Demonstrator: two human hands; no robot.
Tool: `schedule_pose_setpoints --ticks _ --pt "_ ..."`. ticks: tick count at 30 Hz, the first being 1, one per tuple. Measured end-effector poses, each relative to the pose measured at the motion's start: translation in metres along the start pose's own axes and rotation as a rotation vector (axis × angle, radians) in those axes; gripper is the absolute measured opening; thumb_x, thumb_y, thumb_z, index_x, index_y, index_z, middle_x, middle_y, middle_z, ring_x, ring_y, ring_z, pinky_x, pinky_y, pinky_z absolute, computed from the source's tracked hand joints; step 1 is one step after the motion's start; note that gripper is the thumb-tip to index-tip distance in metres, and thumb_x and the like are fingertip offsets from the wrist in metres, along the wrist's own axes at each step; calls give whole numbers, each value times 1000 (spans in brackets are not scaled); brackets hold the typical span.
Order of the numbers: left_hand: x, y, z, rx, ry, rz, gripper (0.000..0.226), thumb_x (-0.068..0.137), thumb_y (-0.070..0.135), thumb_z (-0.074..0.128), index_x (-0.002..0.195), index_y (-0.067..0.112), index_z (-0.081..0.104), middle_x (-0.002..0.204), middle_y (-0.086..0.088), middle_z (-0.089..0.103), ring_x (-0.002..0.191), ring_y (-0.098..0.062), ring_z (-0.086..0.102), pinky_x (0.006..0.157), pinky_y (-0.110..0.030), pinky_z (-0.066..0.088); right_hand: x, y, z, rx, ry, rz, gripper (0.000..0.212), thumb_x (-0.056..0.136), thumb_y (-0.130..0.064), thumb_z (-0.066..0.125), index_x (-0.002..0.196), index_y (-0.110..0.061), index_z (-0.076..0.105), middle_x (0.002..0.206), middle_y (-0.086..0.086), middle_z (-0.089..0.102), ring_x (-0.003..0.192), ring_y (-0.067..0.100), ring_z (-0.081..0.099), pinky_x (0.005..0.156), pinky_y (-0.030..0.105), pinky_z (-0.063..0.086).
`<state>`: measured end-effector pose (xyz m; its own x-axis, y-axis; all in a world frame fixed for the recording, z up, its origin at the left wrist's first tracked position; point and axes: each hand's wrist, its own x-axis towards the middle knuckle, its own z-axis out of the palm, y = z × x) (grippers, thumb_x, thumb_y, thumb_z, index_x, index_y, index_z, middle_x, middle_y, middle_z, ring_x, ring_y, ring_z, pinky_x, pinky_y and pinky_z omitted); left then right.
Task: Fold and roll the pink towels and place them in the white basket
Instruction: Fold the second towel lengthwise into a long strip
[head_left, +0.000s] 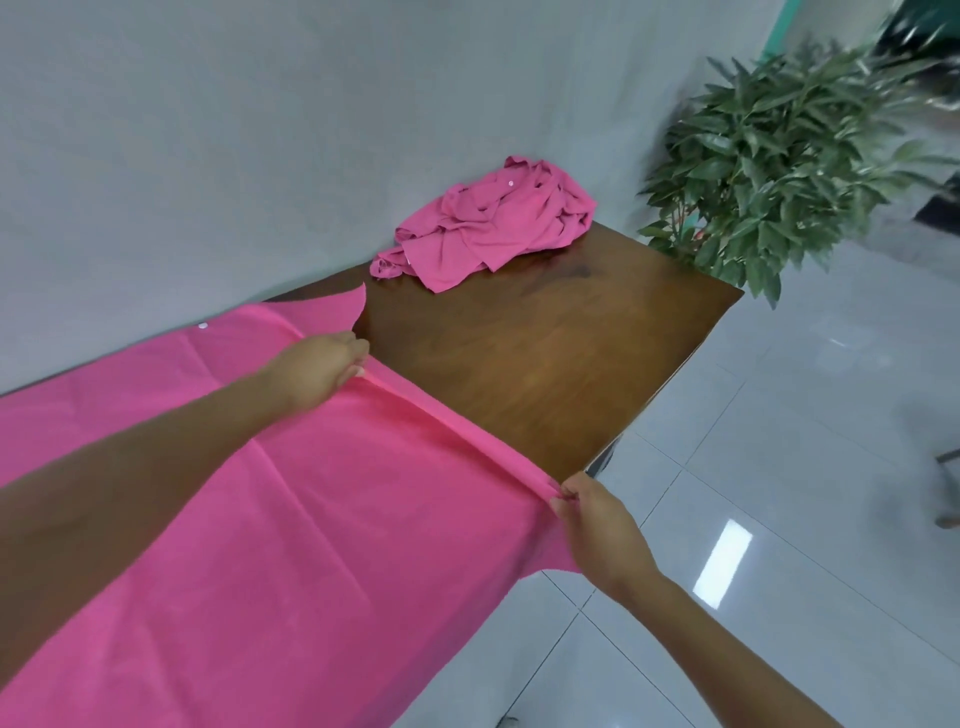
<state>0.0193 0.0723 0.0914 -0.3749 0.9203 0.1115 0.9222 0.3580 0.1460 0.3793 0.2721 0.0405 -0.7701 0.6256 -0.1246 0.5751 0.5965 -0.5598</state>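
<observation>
Between both hands, spread towel covers table, edge rolled. Left hand grips roll's far end; right hand pinches near end. Crumpled towel heap beyond left hand, apart. Plant further right.

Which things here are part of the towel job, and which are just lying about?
Job: spread pink towel, crumpled pink pile, left hand, right hand, wooden table.
Just about: leafy plant, tiled floor.
No basket visible.

Left forearm bare at eight o'clock, right forearm bare at five o'clock, uncovered right to the frame's edge; left hand and right hand bare too.
</observation>
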Motion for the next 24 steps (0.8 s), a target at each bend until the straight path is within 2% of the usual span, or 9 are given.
schedule_pose_setpoints --ticks 5,8,12,16,20,24 --pt "-51 -21 0 -48 73 37 21 97 8 62 81 12 49 79 -5 49 68 -26 48 63 -37 38 -35 -25 17 -143 91 -5 24 106 -41 40 88 -26 46 80 -9 55 67 8 55 54 25 37" --pt "-76 -31 -4 -56 88 26 14 96 5 63 83 4 57 82 -8 52 72 -26 48 66 -36 36 -56 -37 28 -267 132 32 17 107 -30 41 93 -25 50 87 -9 59 71 9 58 58 20 40" --pt "-108 -41 -11 -74 81 12 14 96 8 63 83 8 57 84 -4 52 74 -30 53 67 -40 43 -81 -55 40 -421 202 33 16 105 -16 42 95 -21 53 86 -6 58 74 13 55 57 21 37" --pt "-131 -45 -21 -77 75 -22 12 96 10 62 85 9 58 86 -6 57 78 -28 54 69 -38 42 -95 -70 37 -366 246 5 6 101 -14 54 97 -14 59 87 -1 60 79 17 55 65 27 47" --pt "-156 -40 -38 -90 72 -83 13 97 12 62 85 12 57 88 -6 58 79 -27 54 69 -37 42 -112 -80 33 -231 235 -16 16 101 -12 55 87 -16 61 80 -7 60 71 10 57 59 17 43" --pt "-186 -32 -55 -71 70 -146 16 97 14 64 82 14 55 86 -4 57 77 -25 53 67 -34 36 -136 -76 40 -93 161 -51 23 102 -10 55 86 -26 60 78 -8 67 73 11 68 67 28 60"
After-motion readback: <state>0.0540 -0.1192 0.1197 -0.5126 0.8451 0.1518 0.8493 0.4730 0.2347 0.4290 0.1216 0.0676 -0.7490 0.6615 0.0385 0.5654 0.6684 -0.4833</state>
